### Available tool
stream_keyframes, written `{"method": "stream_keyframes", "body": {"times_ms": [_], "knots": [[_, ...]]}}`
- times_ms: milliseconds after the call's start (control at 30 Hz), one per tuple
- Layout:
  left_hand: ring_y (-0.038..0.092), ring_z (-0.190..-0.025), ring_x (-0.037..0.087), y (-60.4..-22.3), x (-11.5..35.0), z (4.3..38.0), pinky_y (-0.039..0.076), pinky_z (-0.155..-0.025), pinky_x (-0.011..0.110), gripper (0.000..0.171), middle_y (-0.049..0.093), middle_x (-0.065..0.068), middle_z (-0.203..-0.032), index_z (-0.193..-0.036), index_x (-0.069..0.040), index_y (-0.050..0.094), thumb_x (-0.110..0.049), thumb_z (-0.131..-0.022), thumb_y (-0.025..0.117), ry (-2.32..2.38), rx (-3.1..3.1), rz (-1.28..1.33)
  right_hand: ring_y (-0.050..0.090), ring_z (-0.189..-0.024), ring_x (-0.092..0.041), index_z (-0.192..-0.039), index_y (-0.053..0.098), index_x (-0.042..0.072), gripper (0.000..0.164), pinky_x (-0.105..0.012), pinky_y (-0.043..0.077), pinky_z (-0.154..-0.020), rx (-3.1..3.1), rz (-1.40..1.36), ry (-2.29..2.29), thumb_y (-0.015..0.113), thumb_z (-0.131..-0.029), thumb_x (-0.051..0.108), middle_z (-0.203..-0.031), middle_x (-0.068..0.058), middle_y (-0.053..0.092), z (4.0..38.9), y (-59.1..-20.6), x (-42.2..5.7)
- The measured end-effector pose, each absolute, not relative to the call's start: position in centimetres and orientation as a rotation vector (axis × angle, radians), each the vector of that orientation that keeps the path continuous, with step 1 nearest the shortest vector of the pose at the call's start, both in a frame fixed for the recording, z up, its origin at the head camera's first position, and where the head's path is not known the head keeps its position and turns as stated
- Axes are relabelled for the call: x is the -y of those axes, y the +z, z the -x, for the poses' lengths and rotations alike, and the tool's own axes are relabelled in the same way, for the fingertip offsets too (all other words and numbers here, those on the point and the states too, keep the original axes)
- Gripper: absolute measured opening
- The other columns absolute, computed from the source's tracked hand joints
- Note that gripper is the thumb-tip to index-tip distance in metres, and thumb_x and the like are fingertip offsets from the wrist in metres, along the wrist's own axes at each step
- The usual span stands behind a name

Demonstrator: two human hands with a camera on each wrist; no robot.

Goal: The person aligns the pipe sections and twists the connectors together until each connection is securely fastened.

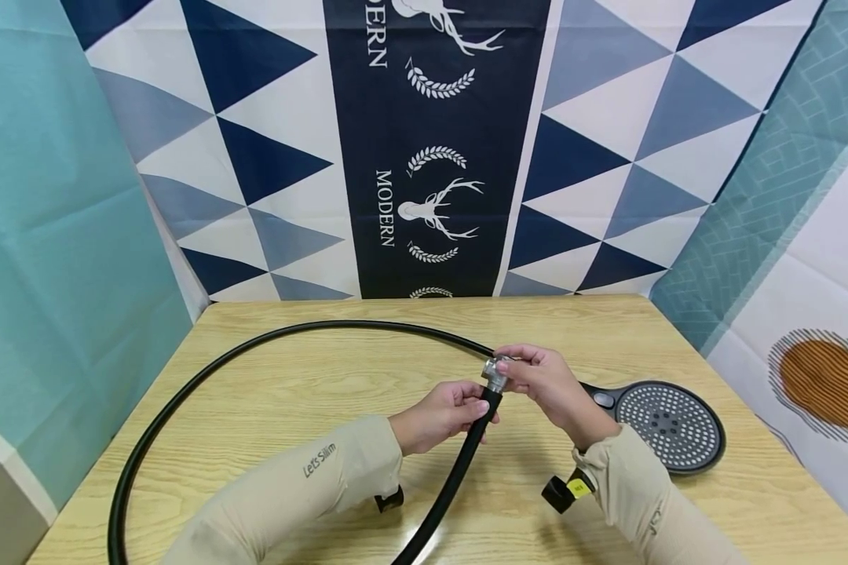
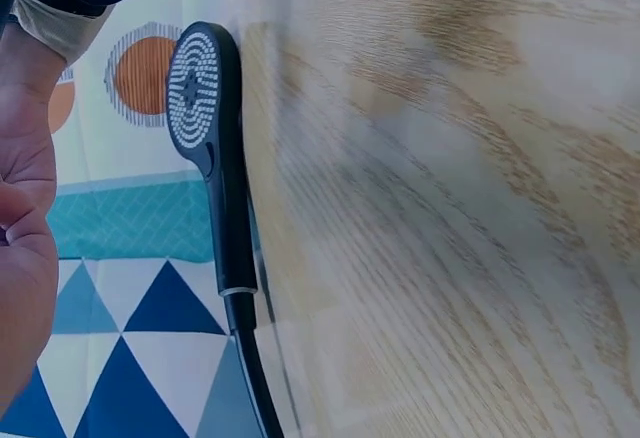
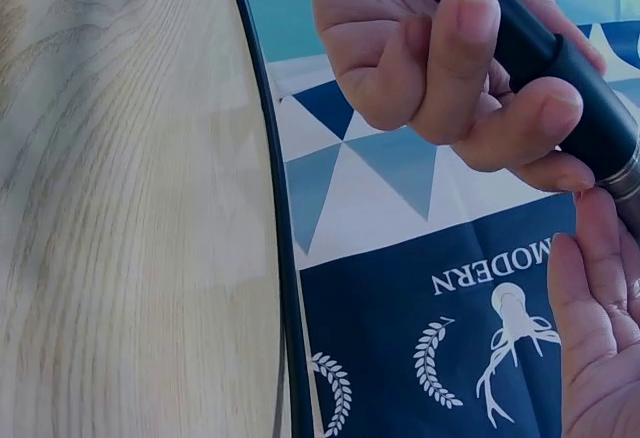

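My left hand (image 1: 448,416) grips a black shower hose (image 1: 452,486) just below its end, thumb on top and fingers beneath. At that end sits a silver metal fitting (image 1: 493,373), which my right hand (image 1: 540,384) pinches between thumb and fingers. In the right wrist view, the left hand's fingers (image 3: 465,78) curl round the hose's thick black sleeve (image 3: 590,113), with the metal fitting (image 3: 628,183) at the right edge. A black shower head (image 1: 667,424) with a grey spray face lies on the table beyond my right wrist, its handle partly hidden by that hand.
The thin hose (image 1: 254,341) loops from behind my right hand round the table's left side and leaves at the bottom. Under both arms is a wooden table (image 1: 290,392). Patterned cloths (image 1: 431,157) hang behind it and at both sides. Wrist cameras (image 1: 565,493) hang under the sleeves.
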State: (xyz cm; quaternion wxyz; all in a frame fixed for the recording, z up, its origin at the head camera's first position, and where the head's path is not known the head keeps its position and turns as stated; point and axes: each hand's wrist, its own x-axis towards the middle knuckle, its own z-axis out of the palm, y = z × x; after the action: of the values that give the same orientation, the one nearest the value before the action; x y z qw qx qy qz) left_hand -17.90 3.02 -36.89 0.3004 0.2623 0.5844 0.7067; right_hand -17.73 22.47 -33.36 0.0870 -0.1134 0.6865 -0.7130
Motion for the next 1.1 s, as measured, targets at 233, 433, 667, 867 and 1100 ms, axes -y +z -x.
{"method": "stream_keyframes", "body": {"times_ms": [233, 433, 667, 867, 1100], "knots": [[0.058, -0.070, 0.008, -36.59, -2.90, 18.13, 0.051, -0.085, 0.041, 0.025, 0.061, 0.004, -0.090, -0.116, 0.021, 0.043, 0.001, -0.101, 0.040, 1.858, -1.537, -0.670, 0.066, -0.077, -0.009, -0.112, 0.061, -0.004, 0.021, -0.025, 0.053, -0.076, -2.062, 0.340, -2.115, 0.056, -0.093, 0.004, -0.086, 0.003, 0.068, 17.99, -33.24, -22.45], [0.062, -0.076, 0.009, -36.77, -2.48, 18.80, 0.049, -0.079, 0.028, 0.038, 0.061, 0.026, -0.116, -0.133, 0.020, 0.036, -0.003, -0.104, 0.033, 1.795, -1.385, -0.743, 0.065, -0.073, -0.009, -0.105, 0.065, 0.005, 0.015, -0.024, 0.053, -0.073, -2.033, 0.319, -2.157, 0.056, -0.093, 0.003, -0.084, 0.004, 0.068, 17.83, -33.28, -22.50], [0.059, -0.074, 0.009, -36.79, -2.62, 18.45, 0.049, -0.087, 0.036, 0.032, 0.061, 0.006, -0.098, -0.127, 0.022, 0.036, 0.001, -0.103, 0.035, 1.744, -1.462, -0.744, 0.065, -0.074, -0.008, -0.100, 0.066, 0.010, 0.016, -0.024, 0.053, -0.073, -1.985, 0.321, -2.180, 0.054, -0.094, 0.002, -0.085, 0.004, 0.068, 17.64, -33.76, -22.54], [0.059, -0.069, 0.008, -36.57, -3.11, 18.13, 0.052, -0.084, 0.036, 0.026, 0.059, 0.029, -0.106, -0.118, 0.022, 0.041, 0.002, -0.101, 0.038, 1.742, -1.599, -0.739, 0.065, -0.077, -0.009, -0.103, 0.064, 0.009, 0.014, -0.025, 0.052, -0.075, -2.004, 0.332, -2.172, 0.054, -0.094, 0.003, -0.087, 0.005, 0.067, 17.74, -34.05, -22.81], [0.059, -0.072, 0.006, -36.53, -3.10, 18.04, 0.046, -0.091, 0.051, 0.021, 0.062, 0.017, -0.097, -0.115, 0.019, 0.043, 0.004, -0.100, 0.042, 1.773, -1.612, -0.687, 0.066, -0.079, -0.009, -0.102, 0.065, 0.009, 0.015, -0.025, 0.053, -0.076, -1.970, 0.357, -2.189, 0.054, -0.095, 0.002, -0.088, 0.004, 0.069, 17.71, -34.17, -22.73]]}}
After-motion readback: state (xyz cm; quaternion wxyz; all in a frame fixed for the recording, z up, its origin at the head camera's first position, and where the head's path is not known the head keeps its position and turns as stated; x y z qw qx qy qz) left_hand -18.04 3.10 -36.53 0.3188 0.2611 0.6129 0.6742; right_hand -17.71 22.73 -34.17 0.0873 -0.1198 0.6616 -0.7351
